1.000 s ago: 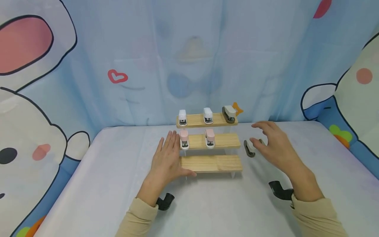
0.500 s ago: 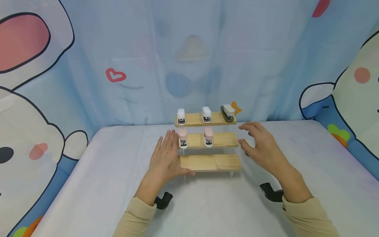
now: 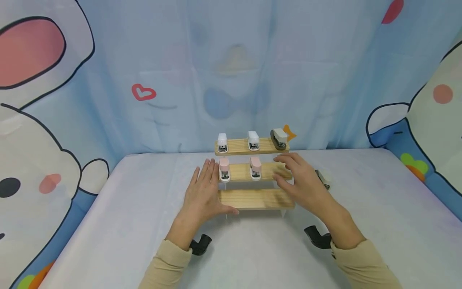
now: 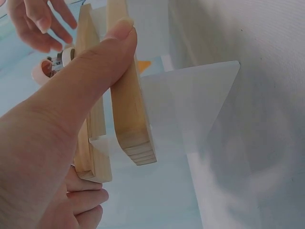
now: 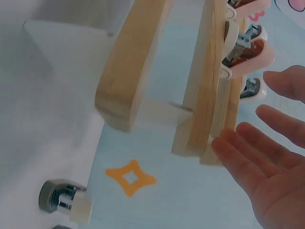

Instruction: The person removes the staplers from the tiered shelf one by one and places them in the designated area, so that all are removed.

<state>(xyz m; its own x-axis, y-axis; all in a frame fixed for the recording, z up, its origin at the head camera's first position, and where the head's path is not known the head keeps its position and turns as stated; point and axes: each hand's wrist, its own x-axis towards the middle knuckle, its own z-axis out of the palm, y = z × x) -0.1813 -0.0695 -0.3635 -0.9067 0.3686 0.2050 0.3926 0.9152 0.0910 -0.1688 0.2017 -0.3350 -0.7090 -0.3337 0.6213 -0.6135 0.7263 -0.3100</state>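
Note:
A three-step wooden display rack (image 3: 257, 199) stands on the table with white end supports. My left hand (image 3: 205, 192) rests against its left end with fingers extended, the thumb (image 4: 102, 55) lying on the front of the lowest board. Over the right end of the middle board hovers my right hand (image 3: 303, 182), fingers and thumb apart, holding nothing. Two pink mini staplers, one at the left (image 3: 224, 169) and one in the middle (image 3: 255, 168), stand on that board. The top board bears two white staplers (image 3: 222, 143) and a grey-and-white stapler (image 3: 279, 139).
Beyond my right hand, a partly hidden grey-and-white stapler (image 3: 323, 178) lies on the white tabletop (image 3: 252, 253). The right wrist view shows a stapler (image 5: 65, 200) there and part of another dark thing. A blue cartoon curtain (image 3: 173, 48) hangs behind.
My right hand has moved left, from above the loose staplers on the table to the right end of the middle board. My left hand keeps its place at the rack.

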